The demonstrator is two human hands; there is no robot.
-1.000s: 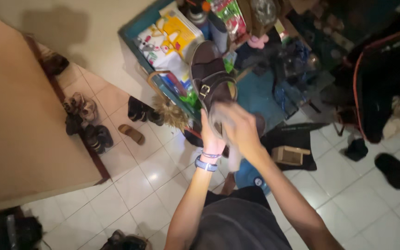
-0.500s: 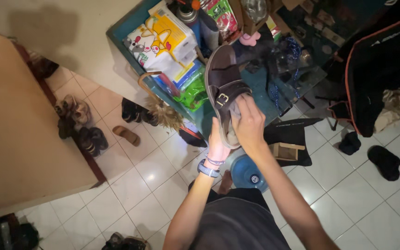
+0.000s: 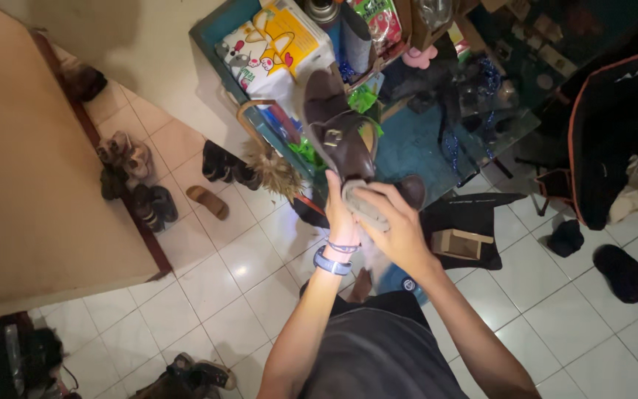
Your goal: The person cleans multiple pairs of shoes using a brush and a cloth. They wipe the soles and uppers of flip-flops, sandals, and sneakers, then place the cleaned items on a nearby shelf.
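Observation:
My left hand (image 3: pixel 339 216) grips the heel end of a dark brown sandal (image 3: pixel 337 133) with a brass buckle, holding it up in front of me with the toe pointing away. My right hand (image 3: pixel 393 222) presses a grey cloth (image 3: pixel 364 207) against the sandal's heel part, fingers curled over the cloth. A blue watch and a thin bracelet sit on my left wrist.
A teal table (image 3: pixel 415 144) cluttered with packages, bottles and bags stands ahead. Shoes line the wall at left (image 3: pixel 131 181), with a tan slipper (image 3: pixel 209 202) on the white tiles. A small cardboard box (image 3: pixel 461 244) lies on a black mat. Dark slippers (image 3: pixel 620 271) lie at right.
The sandal has tilted and shifted left, its toe now pointing up-left. My right hand with the cloth slid down from the strap toward the heel.

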